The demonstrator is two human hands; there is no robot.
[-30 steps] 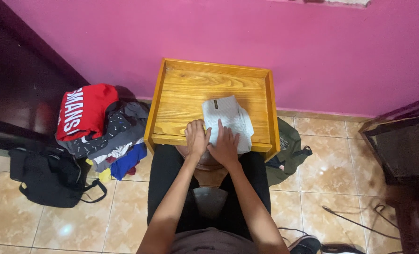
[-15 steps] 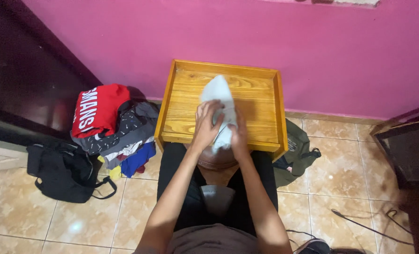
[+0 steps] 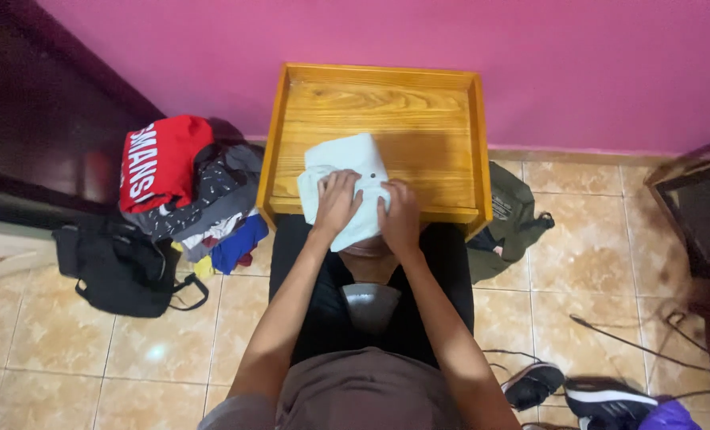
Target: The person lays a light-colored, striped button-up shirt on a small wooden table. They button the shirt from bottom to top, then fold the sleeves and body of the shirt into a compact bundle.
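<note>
The folded pale mint cloth garment (image 3: 345,185) has shifted from the right side of the yellow wooden tray table (image 3: 451,119) toward its near-left edge, now lying flatter and overhanging it. The left hand (image 3: 337,201) and right hand (image 3: 399,216) have followed, pressing on it.

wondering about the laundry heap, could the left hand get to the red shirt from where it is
Probably yes. The left hand rests on the white cloth at the tray's front edge, and the red shirt tops the pile just left of the tray, with nothing standing between them.
</note>
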